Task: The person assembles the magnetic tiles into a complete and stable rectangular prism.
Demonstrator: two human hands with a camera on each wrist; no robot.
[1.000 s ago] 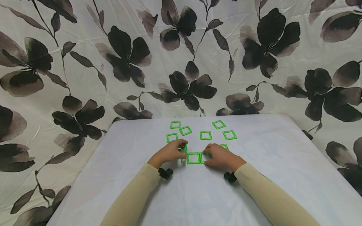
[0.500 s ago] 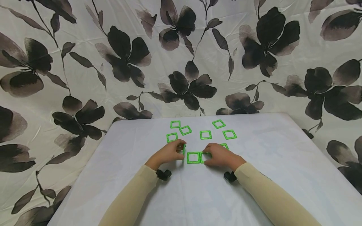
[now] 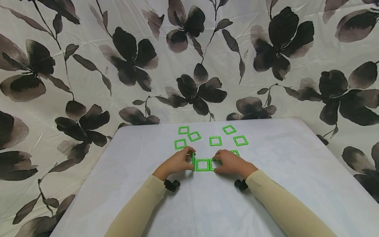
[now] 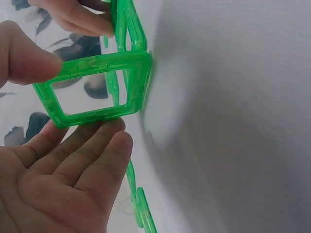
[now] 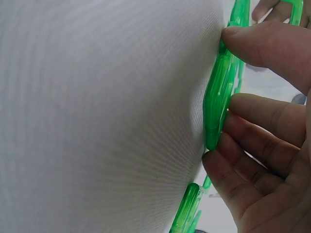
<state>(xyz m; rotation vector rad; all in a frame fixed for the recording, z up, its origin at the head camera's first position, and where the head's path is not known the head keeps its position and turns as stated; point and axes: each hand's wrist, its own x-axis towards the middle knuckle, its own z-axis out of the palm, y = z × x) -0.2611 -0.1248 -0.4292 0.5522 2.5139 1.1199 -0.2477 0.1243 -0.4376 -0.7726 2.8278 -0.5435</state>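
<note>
In the head view my left hand (image 3: 176,162) holds a green square frame tile (image 3: 193,159) upright on its edge. The left wrist view shows the thumb on one side of this tile (image 4: 99,60) and the fingertips against the opposite side; its middle is see-through. Just right of it lies a flat green tile (image 3: 202,170), side by side with a second flat tile (image 3: 211,165). My right hand (image 3: 232,163) grips that second tile (image 5: 217,97) by its edges, thumb on one side and fingers on the other, and hides much of it.
Several more green square tiles lie loose on the white table (image 3: 189,204) beyond the hands, such as one tile (image 3: 180,148) behind the left hand and one tile (image 3: 235,151) partly hidden by the right. A flowered cloth (image 3: 201,89) hangs behind the table.
The tile in my left hand has gone from slanted to more upright, shifting slightly left and then back right beside the flat tile. My right hand has stayed in place.
</note>
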